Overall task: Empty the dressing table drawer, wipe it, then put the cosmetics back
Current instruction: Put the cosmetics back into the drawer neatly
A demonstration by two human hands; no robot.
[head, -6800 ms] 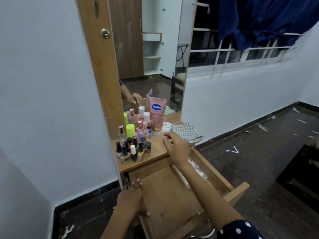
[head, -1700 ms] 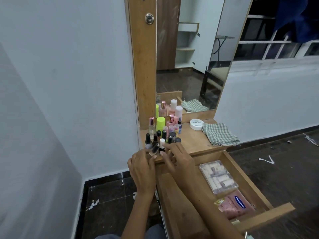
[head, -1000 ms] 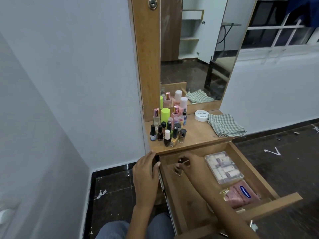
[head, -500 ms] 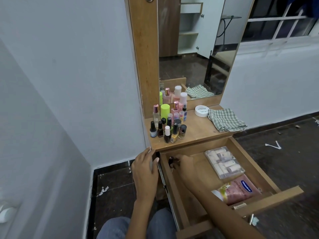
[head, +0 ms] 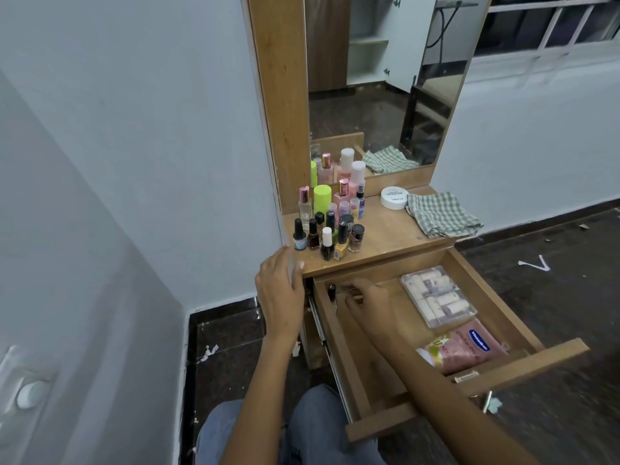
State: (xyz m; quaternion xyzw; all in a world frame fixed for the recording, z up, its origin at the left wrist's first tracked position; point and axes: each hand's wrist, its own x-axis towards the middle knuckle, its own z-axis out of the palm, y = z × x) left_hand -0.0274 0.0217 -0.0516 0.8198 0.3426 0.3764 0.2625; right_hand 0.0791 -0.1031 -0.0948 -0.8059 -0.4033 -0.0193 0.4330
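Wooden table (head: 385,236) crowded with small bottles (head: 323,226); its drawer (head: 523,359) pulled out, right hand (head: 365,300) curled at a dark bottle (head: 331,292) inside, grip unclear; left hand (head: 278,293) flat on the table edge.

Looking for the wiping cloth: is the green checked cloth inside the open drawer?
No, the green checked cloth lies on the tabletop, above the open wooden drawer.

Mirror (head: 379,85) above; barred window (head: 550,25) right.

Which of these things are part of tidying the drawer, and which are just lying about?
Part of the job: drawer, nail polish bottles, clear box, pink tube, white jar, checked cloth.
Lying about: mirror, paper scraps on the floor.
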